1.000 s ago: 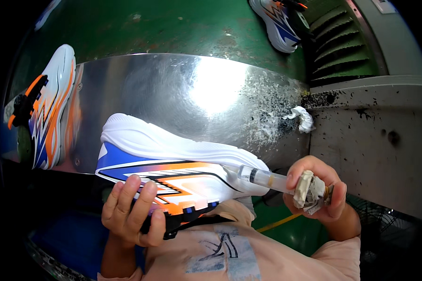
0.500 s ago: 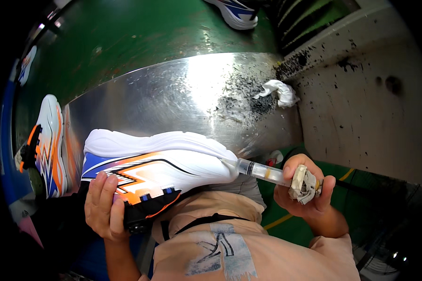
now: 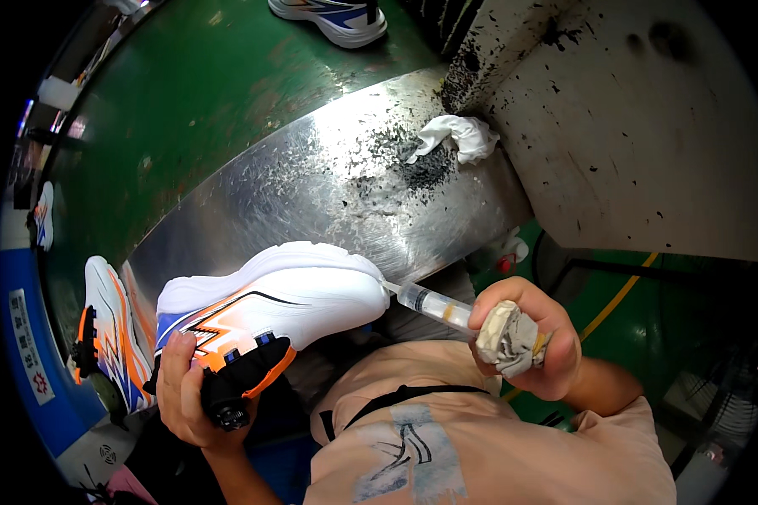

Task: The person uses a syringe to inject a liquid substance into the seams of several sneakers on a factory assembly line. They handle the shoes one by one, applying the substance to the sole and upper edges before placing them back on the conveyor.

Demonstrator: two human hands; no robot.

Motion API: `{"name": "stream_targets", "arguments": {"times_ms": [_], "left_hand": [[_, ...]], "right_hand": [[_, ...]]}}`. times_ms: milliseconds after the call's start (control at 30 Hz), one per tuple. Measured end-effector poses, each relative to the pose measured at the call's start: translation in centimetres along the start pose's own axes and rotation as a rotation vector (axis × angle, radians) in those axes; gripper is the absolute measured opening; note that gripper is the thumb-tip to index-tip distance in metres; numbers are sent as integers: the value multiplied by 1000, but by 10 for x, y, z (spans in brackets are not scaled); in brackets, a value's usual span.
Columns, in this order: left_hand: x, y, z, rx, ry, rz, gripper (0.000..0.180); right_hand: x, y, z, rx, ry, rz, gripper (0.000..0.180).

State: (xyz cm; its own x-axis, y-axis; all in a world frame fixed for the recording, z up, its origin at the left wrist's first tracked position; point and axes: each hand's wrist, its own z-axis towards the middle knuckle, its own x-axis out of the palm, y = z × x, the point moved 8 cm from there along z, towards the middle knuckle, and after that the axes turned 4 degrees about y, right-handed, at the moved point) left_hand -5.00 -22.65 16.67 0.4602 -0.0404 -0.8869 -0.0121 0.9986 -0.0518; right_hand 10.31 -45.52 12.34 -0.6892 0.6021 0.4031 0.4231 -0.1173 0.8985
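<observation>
The white sneaker [image 3: 265, 307] with orange and blue side markings is what I have in hand, held on its side just off the near edge of the metal table [image 3: 312, 185], toe pointing toward my right. I judge it light and easy to swing about, with a foamy sole that gives a little and a soft upper that would crumple if squeezed, so the firm place to take it is at the heel and collar. That is where my left hand [image 3: 185, 391] has it: fingers curled around the black and orange collar, thumb side against the blue and orange flank.

At the toe, the tip of a clear syringe [image 3: 434, 305] meets the seam between sole and upper (I cannot tell how deep it goes). My right hand [image 3: 535, 345] is closed around the rear of the barrel, which is wrapped in a crusted, pale wad of tape or rag [image 3: 509, 337]. The barrel looks smooth and slippery; the wrap probably gives the grip.

Further out, a second sneaker [image 3: 109, 337] lies at my left, a crumpled white cloth [image 3: 455, 135] sits among black specks on the table, and another shoe [image 3: 333, 18] rests on the green floor [image 3: 185, 109] beyond.
</observation>
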Motion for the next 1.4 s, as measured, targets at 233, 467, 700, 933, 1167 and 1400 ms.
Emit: {"name": "stream_targets", "arguments": {"times_ms": [233,467,700,933,1167,1400], "left_hand": [[1,8,21,-43,71,-79,68],[11,20,40,-60,120,-217,69],[37,39,83,-212,316,-314,62],[62,69,113,-435,600,-537,61],[71,80,128,-433,688,-610,62],[80,86,133,-458,675,-694,59]], "right_hand": [[9,-5,-4,-58,116,37,77],[8,-14,1,-146,114,-30,74],[-1,-26,18,-145,40,-40,75],[1,-28,18,-263,97,-103,74],[9,-17,17,-419,210,-310,70],[-3,-11,20,-374,127,-180,71]]}}
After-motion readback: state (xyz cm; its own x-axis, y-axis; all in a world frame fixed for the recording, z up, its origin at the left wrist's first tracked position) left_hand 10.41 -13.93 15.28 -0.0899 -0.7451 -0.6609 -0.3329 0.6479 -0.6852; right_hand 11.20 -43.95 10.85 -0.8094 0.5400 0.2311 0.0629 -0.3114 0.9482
